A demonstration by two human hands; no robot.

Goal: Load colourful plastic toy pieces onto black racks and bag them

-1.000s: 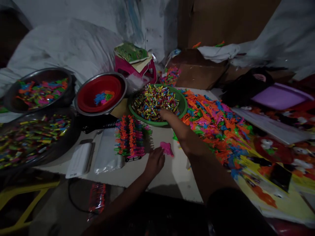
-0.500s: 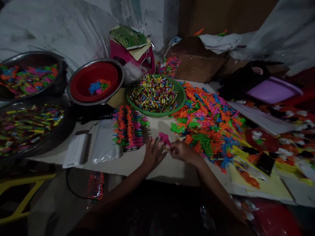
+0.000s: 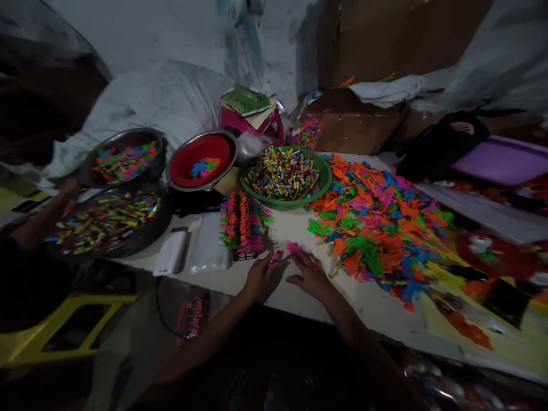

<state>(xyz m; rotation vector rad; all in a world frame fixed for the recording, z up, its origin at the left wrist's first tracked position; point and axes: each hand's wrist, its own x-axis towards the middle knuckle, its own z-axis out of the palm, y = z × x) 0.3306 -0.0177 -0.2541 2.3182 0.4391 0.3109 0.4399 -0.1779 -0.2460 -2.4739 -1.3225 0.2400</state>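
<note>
Pink piece meets the fingertips of my spread right hand, now farther from my left hand, which pinches a small multicoloured stick, so each tends one item.

A long white table carries lots of bright things, and on its right side is a big messy heap of plastic toys in orange, green, pink and blue. At the far middle sits a round green bowl, touching the heap. To the left come a rack of toys in neat rows, some flat clear bags and a white box near the edge.
</note>
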